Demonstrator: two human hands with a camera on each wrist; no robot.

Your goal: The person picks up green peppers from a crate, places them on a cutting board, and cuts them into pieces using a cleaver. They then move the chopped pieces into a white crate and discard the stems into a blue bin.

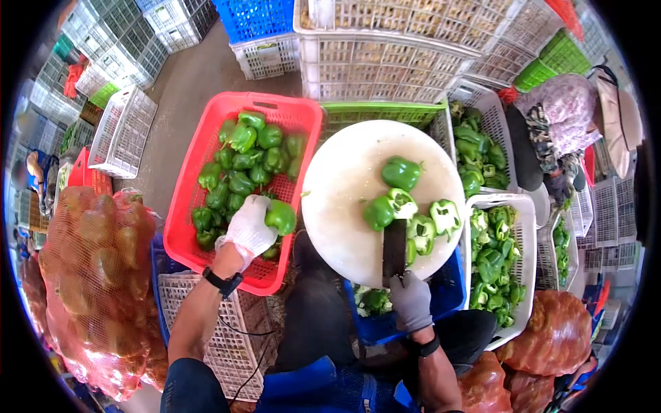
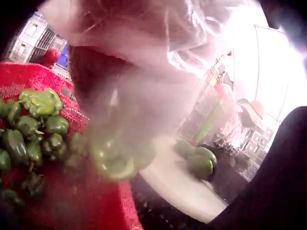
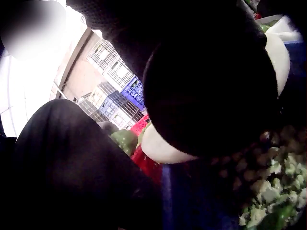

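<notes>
In the head view my gloved left hand [image 1: 246,227] grips a whole green bell pepper [image 1: 281,217] above the right side of the red basket [image 1: 180,206], which holds many more whole peppers [image 1: 241,183]. The left wrist view shows that pepper [image 2: 115,160] blurred below the glove. My gloved right hand [image 1: 411,303] holds a cleaver [image 1: 394,251] by its handle, its dark blade over the near part of the round white cutting board [image 1: 337,199]. Beside the blade lie cut pepper pieces [image 1: 421,230], with a whole pepper [image 1: 401,173] behind them. The dark glove fills much of the right wrist view.
Below the board sits a blue crate [image 1: 375,334] with pepper scraps [image 3: 268,196]. White crates of cut peppers [image 1: 490,265] stand at right. Mesh sacks [image 1: 96,275] flank both sides. Stacked crates [image 1: 385,69] block the back. Another person [image 1: 561,113] is at the far right.
</notes>
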